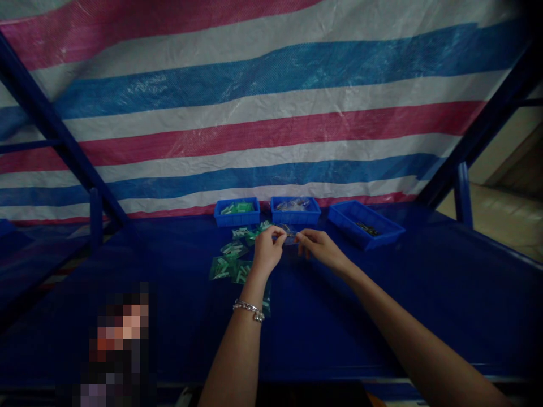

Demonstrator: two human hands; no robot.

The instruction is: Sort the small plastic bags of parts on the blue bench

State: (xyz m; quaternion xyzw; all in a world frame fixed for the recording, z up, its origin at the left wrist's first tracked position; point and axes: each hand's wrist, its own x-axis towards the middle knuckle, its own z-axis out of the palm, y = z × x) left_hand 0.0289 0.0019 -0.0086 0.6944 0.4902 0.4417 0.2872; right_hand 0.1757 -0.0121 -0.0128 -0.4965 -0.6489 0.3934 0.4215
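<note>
My left hand (270, 246), with a beaded bracelet (249, 308) on its wrist, pinches a small clear plastic bag (290, 234) by its left side. At the bag's right side, the fingertips of my right hand (320, 247) are closed on its edge. Whether anything lies inside the bag is too dim to tell. Beside and beneath my left hand lie several flat packets (223, 267) of green and whitish pieces; my forearm partly covers one packet (266, 299).
Three blue bins stand along the back: one with green-and-white pieces (236, 219), one with clear bags (296, 216), and an angled one with small dark parts (382, 239). They rest on a blue table (331, 333). Blue posts (63, 141) flank a striped tarp (254, 130).
</note>
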